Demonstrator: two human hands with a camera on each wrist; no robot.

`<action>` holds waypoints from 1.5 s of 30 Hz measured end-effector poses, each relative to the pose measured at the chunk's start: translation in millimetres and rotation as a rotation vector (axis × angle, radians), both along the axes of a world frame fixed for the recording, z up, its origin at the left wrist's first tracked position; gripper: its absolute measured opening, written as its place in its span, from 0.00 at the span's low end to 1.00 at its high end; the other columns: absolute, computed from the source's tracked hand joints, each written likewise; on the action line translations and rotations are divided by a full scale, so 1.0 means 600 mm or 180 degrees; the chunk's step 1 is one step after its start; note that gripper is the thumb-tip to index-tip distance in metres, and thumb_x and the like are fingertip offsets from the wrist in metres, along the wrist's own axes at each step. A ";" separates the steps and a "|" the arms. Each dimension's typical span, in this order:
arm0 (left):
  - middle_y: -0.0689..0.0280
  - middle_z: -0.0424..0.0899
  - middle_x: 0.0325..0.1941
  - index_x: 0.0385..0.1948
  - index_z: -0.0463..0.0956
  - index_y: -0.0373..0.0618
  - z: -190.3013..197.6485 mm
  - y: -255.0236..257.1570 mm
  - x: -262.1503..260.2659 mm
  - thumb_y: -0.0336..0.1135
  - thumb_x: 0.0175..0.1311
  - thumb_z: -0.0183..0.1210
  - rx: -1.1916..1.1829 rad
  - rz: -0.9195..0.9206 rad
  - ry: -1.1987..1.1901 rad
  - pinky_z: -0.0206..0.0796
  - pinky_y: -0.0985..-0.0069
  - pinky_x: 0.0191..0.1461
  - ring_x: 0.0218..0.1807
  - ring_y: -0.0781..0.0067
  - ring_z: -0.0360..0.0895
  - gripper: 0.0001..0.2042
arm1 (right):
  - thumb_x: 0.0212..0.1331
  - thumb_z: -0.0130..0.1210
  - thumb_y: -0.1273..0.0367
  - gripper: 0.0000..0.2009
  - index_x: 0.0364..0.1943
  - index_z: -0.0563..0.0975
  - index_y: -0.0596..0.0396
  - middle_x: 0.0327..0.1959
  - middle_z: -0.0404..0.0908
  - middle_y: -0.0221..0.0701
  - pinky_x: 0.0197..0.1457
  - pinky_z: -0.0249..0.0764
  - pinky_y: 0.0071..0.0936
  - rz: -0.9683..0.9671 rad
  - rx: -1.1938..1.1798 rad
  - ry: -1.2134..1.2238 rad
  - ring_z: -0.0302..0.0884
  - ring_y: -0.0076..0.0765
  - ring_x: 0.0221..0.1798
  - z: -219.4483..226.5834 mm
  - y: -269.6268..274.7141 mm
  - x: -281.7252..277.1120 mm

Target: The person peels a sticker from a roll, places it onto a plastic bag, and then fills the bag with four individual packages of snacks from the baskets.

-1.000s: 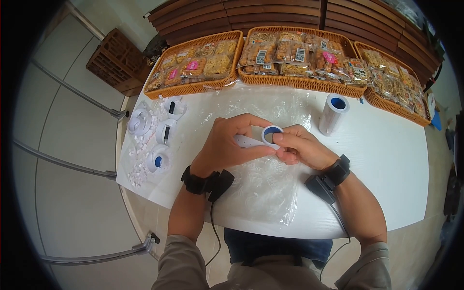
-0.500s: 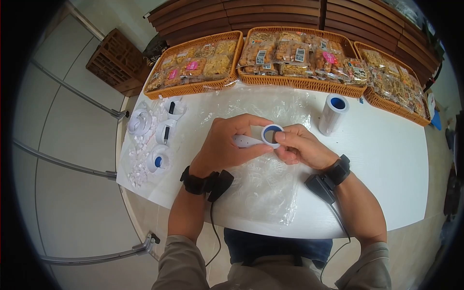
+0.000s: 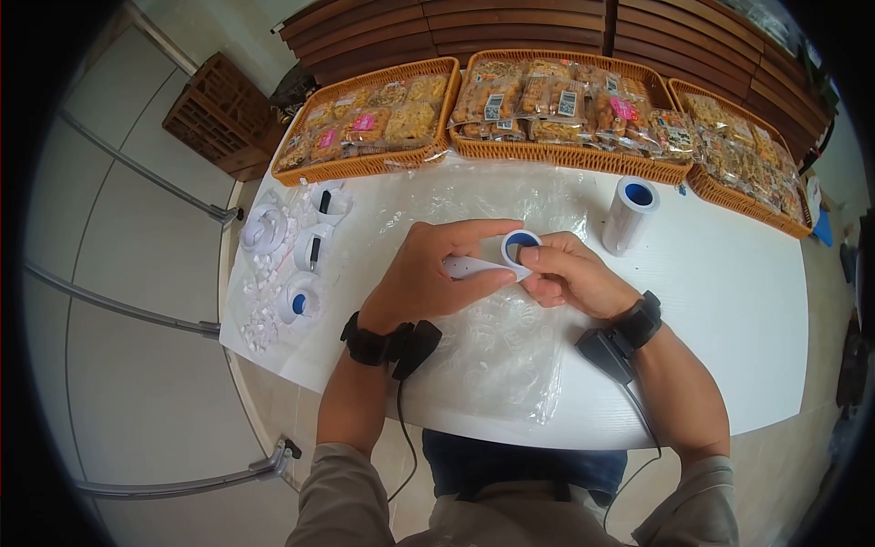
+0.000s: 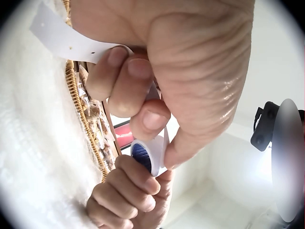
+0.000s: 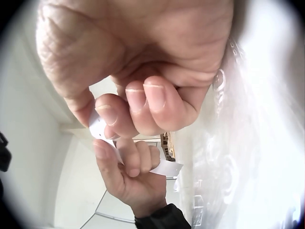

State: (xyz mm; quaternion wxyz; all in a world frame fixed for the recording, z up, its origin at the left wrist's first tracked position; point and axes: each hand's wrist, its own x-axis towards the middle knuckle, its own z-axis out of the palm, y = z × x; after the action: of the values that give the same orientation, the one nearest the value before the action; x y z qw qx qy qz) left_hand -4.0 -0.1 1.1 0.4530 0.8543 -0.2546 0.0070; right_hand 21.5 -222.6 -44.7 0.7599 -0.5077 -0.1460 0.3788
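Note:
Between the two hands is a small white roll with a blue core (image 3: 522,239), a white strip (image 3: 468,267) running from it into the left palm. My left hand (image 3: 428,273) holds the strip with curled fingers, thumb and index finger reaching to the roll. The right hand (image 3: 583,273) pinches the roll's right side, thumb at the core opening. In the left wrist view the strip's free end (image 4: 62,36) sticks out past the curled left fingers (image 4: 126,90). The right wrist view shows curled right fingers (image 5: 143,107) above the left hand (image 5: 138,188).
Wicker baskets (image 3: 365,170) of packaged snacks line the back of the table. A wrapped roll (image 3: 627,219) stands at right. Paper rings (image 3: 264,230), scraps and black pens (image 3: 315,251) lie at left. Clear plastic sheeting (image 3: 483,365) covers the middle.
The roll has shifted slightly right and up between the hands, and the left index finger has straightened somewhat above it. The other objects have not moved.

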 end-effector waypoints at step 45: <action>0.68 0.83 0.25 0.38 0.75 0.41 -0.005 0.006 0.003 0.26 0.59 0.67 -0.0164 0.0003 0.0405 0.65 0.84 0.33 0.26 0.83 0.76 0.10 | 0.67 0.55 0.57 0.20 0.17 0.71 0.48 0.12 0.59 0.17 0.19 0.46 0.18 -0.0109 0.0017 -0.0038 0.51 0.14 0.14 0.008 -0.001 0.005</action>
State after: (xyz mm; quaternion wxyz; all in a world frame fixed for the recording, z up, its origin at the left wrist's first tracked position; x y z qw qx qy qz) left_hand -2.0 3.7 -1.9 0.4902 0.8412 -0.2247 -0.0405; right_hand 24.4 -223.0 -39.9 0.7667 -0.5104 -0.1428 0.3623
